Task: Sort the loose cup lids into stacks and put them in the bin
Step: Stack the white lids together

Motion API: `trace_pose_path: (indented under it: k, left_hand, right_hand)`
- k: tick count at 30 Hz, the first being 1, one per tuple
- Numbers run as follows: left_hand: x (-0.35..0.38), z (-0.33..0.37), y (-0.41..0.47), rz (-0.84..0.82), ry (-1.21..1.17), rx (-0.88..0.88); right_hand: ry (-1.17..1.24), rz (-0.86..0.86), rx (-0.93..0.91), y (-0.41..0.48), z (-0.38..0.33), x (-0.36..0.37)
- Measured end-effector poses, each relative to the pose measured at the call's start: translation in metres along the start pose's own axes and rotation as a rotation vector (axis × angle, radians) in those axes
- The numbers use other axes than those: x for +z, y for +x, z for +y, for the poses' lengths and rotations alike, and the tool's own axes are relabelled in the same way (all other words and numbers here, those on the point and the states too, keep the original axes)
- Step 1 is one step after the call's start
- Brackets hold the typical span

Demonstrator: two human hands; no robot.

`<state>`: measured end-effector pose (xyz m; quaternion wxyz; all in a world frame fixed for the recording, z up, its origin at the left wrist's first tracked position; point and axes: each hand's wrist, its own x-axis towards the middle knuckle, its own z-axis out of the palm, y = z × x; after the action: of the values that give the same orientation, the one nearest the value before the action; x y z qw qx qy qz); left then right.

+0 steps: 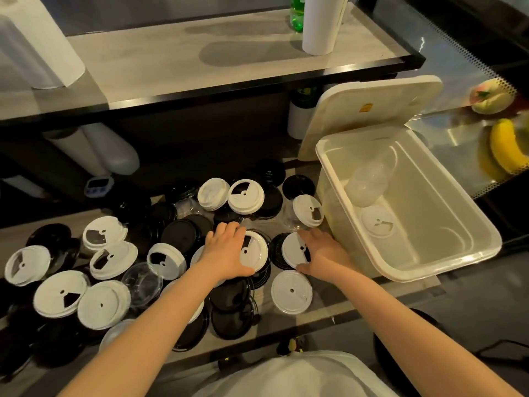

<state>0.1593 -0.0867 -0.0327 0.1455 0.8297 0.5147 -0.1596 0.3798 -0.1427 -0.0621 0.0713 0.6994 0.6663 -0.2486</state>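
Left hand (229, 253) down on white sip lid (256, 252), mid-counter (340, 306): fingers spread and curled over far rim, thumb hooked at near rim, gripping it; lid flat on top of black lids (183, 234). Right hand (323, 253) just beside, gripping tilted white lid (293, 249): fingers over far rim, thumb at near rim, lid tipped up on edge, face toward left hand. Gap between the two held lids very small, contact or not: can't tell. Bin (435, 202) at right end of counter, right of the right hand, open, with bin cover (372, 110) leaning upright behind its far-left corner. Inside bin: stack of clear dome lids (369, 179) against far-left wall, one white lid in bin (378, 223) flat on the floor below it. Rest of the lids loose across the counter from left end to the bin: white, black and clear mixed, many overlapping, unsorted. Flat white lid (291, 292) alone near front edge, between the forearms. Clear lid (141, 279) left of left forearm. Small timer (98, 186) at back edge. Paper roll (320, 24) and green bottle (297, 12) on upper shelf. Banana (506, 144) off to the right, beyond the bin
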Motion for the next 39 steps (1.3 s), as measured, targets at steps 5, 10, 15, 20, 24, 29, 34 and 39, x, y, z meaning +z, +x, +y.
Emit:
trace_pose_path:
  k: [5,10,15,20,24,29,34,39]
  left_hand:
    - [-0.005,0.0,-0.004,0.152,-0.127,0.026]
    - [-0.025,0.001,-0.006,0.316,-0.281,0.049]
    - [-0.04,-0.001,0.0,0.27,-0.627,0.005]
    - [-0.041,-0.008,0.004,0.212,-1.022,-0.112]
    - [-0.036,-0.018,0.001,0.204,-1.478,-0.204]
    - [-0.041,-0.021,-0.011,0.156,-1.979,-0.258]
    - [-0.046,-0.026,-0.025,0.099,-2.148,-0.207]
    - [-0.038,-0.043,-0.039,0.135,-1.966,-0.139]
  right_hand:
    - [0.226,0.173,-0.009,-0.007,-0.003,-0.006]
    - [0.714,0.352,-0.027,-0.013,-0.024,-0.042]
    - [0.785,0.338,-0.159,-0.01,-0.051,-0.068]
    - [0.873,0.218,-0.218,0.004,-0.064,-0.072]
    - [0.955,0.166,-0.232,0.006,-0.07,-0.07]
    - [0.783,0.202,-0.357,0.004,-0.085,-0.068]
    - [0.545,0.243,-0.505,0.003,-0.104,-0.065]
    - [0.403,0.282,-0.549,0.0,-0.12,-0.062]
